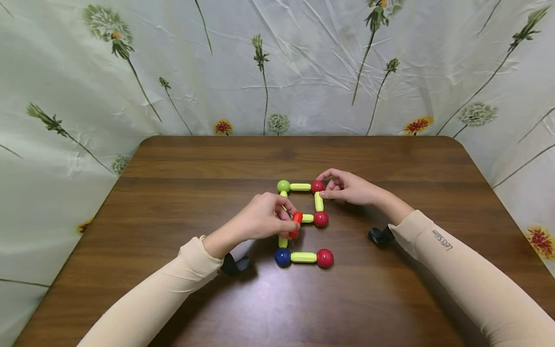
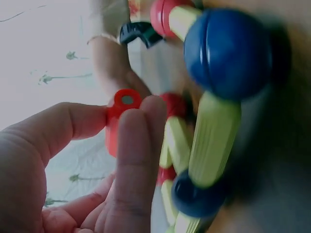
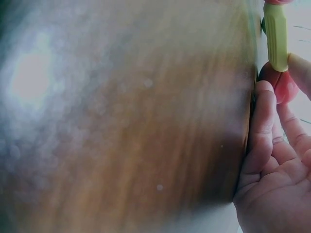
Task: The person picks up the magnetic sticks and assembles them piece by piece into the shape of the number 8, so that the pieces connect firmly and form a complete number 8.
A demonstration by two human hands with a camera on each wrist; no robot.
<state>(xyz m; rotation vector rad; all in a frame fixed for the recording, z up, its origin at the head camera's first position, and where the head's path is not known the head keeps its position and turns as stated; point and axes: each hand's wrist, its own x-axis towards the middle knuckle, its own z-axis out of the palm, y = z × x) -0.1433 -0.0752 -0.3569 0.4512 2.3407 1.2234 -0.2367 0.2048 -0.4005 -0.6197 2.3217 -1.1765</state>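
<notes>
My left hand [image 1: 262, 217] pinches a red magnetic rod [image 1: 296, 224] between thumb and fingers, above the middle of a flat figure of yellow-green rods and balls. A metal disc shows in the red rod's end in the left wrist view. My right hand [image 1: 353, 188] holds the red ball [image 1: 318, 186] at the figure's upper right corner, its thumb by the yellow-green rod [image 1: 319, 202] below. A green ball [image 1: 284, 186] forms the upper left corner. Lower down are red balls [image 1: 321, 219] and a blue ball [image 1: 283, 257]. Another blue ball [image 2: 199, 194] is hidden behind my left hand in the head view.
The figure lies on a brown wooden table [image 1: 195, 164]. A pale curtain [image 1: 303, 67] with printed flowers hangs behind and beside it. Dark straps [image 1: 380, 236] show under both wrists.
</notes>
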